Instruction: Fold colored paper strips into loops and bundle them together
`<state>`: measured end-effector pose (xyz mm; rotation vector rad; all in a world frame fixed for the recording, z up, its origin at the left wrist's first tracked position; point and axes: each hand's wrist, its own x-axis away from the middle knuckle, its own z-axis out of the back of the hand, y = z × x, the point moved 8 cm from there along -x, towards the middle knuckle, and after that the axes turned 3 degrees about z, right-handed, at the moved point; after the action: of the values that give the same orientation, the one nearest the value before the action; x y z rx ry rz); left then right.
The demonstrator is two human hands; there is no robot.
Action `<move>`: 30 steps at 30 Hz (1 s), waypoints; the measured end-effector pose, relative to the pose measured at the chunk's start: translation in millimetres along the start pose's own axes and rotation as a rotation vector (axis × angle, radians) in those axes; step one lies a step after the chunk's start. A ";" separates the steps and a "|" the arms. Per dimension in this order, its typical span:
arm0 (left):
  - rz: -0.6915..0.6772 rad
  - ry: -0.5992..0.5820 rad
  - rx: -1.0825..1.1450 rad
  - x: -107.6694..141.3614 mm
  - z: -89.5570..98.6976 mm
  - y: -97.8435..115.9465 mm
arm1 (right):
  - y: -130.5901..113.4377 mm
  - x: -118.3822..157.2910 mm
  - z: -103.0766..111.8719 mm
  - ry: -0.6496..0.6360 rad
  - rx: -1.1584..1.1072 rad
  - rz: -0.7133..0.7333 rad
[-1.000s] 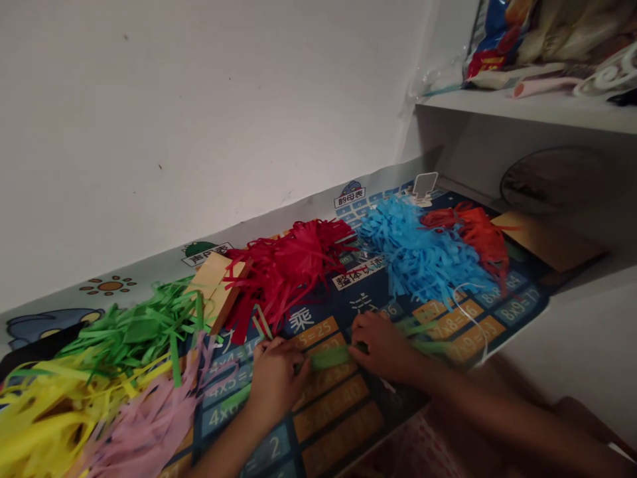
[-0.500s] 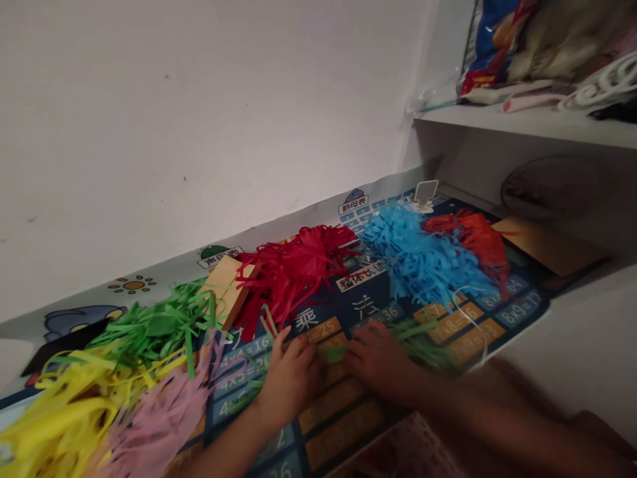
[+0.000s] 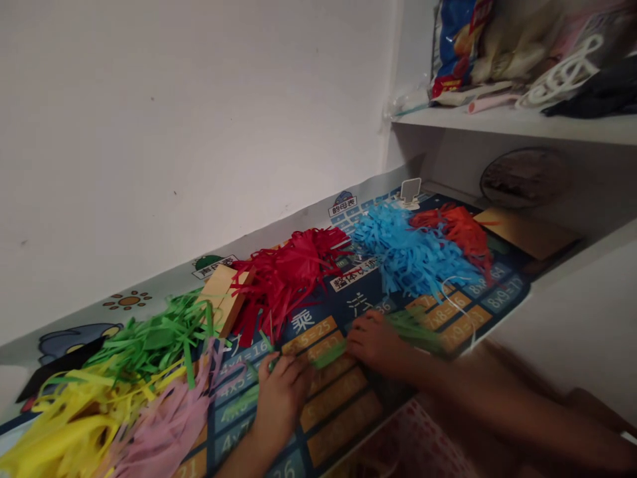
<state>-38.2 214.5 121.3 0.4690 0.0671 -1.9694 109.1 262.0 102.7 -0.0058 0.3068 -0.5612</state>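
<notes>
Here, left hand (image 3: 283, 388) and right hand (image 3: 375, 344) both closed on green strips (image 3: 329, 356); shelved packet (image 3: 455, 43), contents unclear.

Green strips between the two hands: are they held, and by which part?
The left hand and right hand seem to hold the green strips near mid-length, either side of an exposed stretch; blur hides the exact finger grip.

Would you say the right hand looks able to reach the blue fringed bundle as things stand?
Probably yes: the blue bundle lies close beyond the right hand, with nothing tall between them, though that hand seems busy with green strips.
</notes>
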 end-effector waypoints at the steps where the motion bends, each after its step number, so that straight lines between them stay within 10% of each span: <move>1: 0.019 -0.001 0.045 2.4 1.5 -3.0 | 7.2 3.1 -1.7 0.006 -0.035 -0.027; 21: 0.146 -0.023 -0.055 -12.4 -15.1 -17.9 | 40.0 -14.8 2.9 -0.160 -0.255 -0.367; 30: -0.087 0.016 -0.120 -15.2 -18.8 13.1 | -6.5 -12.8 6.1 0.039 0.032 0.219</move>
<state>-15.6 226.6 111.5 0.4097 0.2174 -2.0334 97.2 262.7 112.8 0.0694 0.3321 -0.3491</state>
